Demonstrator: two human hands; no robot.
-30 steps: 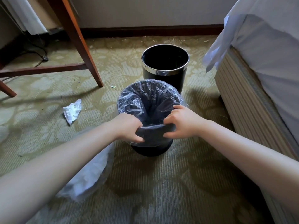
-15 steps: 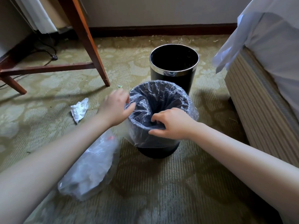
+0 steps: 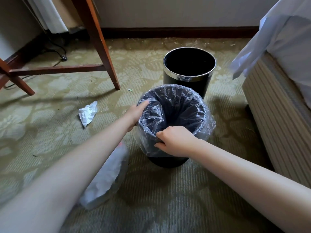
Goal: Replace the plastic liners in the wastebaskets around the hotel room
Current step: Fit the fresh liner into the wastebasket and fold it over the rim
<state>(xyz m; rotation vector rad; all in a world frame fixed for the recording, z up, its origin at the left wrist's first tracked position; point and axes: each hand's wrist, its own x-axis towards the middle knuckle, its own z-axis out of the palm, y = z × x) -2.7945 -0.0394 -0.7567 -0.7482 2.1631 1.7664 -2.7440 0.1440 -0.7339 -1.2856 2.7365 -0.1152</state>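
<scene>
A black wastebasket (image 3: pixel 168 163) stands on the carpet in front of me with a clear plastic liner (image 3: pixel 171 105) draped inside it and folded over its rim. My right hand (image 3: pixel 175 142) pinches the liner at the near rim. My left hand (image 3: pixel 136 113) lies against the left side of the rim, fingers stretched along the plastic. Behind it stands a second black wastebasket (image 3: pixel 188 81) with a chrome rim and no liner. A filled clear bag (image 3: pixel 107 179) lies on the floor under my left forearm.
A crumpled white tissue (image 3: pixel 87 113) lies on the carpet to the left. Wooden table legs (image 3: pixel 104 52) and a cable stand at the back left. The bed base (image 3: pixel 276 118) with hanging white sheet runs along the right.
My left hand has let go of the near rim and slid round to the basket's left side. My right hand kept its hold at the near rim. The view shifted slightly left.
</scene>
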